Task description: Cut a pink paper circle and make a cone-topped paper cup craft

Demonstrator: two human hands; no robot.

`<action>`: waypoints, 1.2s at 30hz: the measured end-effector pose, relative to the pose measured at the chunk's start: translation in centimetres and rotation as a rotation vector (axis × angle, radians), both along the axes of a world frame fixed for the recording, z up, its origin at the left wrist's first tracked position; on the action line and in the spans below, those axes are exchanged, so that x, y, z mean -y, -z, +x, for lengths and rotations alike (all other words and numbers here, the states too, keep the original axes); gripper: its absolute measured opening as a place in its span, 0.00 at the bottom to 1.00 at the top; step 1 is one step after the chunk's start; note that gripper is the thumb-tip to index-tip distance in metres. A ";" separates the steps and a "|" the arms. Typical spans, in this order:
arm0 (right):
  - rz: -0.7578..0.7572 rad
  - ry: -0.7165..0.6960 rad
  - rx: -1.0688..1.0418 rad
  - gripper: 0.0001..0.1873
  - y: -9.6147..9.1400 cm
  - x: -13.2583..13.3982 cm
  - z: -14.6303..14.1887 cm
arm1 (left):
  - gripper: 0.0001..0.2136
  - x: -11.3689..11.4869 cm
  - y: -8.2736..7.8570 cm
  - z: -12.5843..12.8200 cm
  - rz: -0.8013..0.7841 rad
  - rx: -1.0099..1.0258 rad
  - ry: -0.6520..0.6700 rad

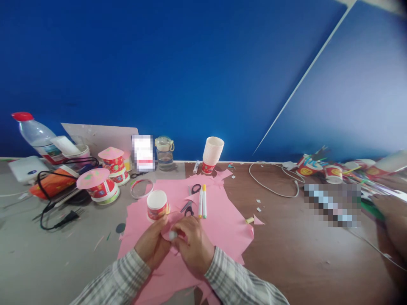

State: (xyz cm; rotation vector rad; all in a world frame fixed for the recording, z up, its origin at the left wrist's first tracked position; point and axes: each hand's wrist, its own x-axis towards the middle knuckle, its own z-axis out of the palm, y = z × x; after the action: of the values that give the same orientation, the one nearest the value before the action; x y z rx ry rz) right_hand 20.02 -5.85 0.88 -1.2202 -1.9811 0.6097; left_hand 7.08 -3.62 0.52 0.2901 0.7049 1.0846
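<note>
My left hand [154,242] is closed on the edge of a curved piece of pink paper [166,231]. Against that paper, my right hand [194,243] pinches a small whitish stick with a rounded end [173,235]; its kind is not plain. Both hands are over a large pink paper sheet [222,224]. Just beyond my left fingers, a red and white paper cup [157,205] sits upside down. Scissors [188,209] with dark handles lie past my right hand, beside two white markers [202,203] with yellow and green ends. Another dark-handled pair of scissors [196,189] is behind them.
A stack of paper cups [213,154] and a glass jug [164,154] stand near the blue wall. Pink-topped cups [101,186], a black plug cable [68,218] and a plastic bottle [38,135] are leftward. At right are a white cable [273,191] and another person's hand [392,212].
</note>
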 end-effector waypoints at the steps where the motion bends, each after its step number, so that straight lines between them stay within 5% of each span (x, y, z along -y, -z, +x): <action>1: -0.048 0.009 -0.058 0.06 -0.1 -0.1 0.0 | 0.15 0.0 0.0 0.0 -0.008 -0.007 0.004; 11: -0.435 0.092 -0.563 0.06 -0.6 -0.7 0.2 | 0.17 0.0 0.1 -0.2 -0.083 0.010 -0.017; 16: -0.643 -0.014 -0.884 0.10 -0.8 -1.3 0.8 | 0.15 -0.1 0.1 -0.2 -0.059 0.028 -0.076; 18: -0.565 0.007 -0.822 0.08 -1.0 -1.2 0.8 | 0.14 0.0 0.1 -0.1 -0.027 0.048 -0.079; 22: -0.068 0.098 -0.299 0.06 -0.9 -0.1 0.1 | 0.14 0.3 0.1 0.1 0.033 0.118 0.013; 24: 0.066 0.048 -0.080 0.08 -0.7 0.5 -0.5 | 0.13 0.4 0.2 0.1 0.030 0.167 0.081; 29: 0.132 -0.035 0.160 0.08 -0.4 1.1 -1.4 | 0.19 0.6 -0.2 0.0 0.006 0.203 0.120; 36: 0.097 -0.001 0.106 0.09 0.0 1.0 -1.8 | 0.32 0.7 -0.4 -0.7 -0.097 0.289 0.166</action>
State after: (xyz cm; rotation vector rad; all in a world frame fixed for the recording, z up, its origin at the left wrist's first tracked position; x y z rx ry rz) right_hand 18.17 -6.83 0.84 -1.2138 -2.0739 0.4520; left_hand 6.36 -4.34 0.92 0.1034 0.4644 0.9080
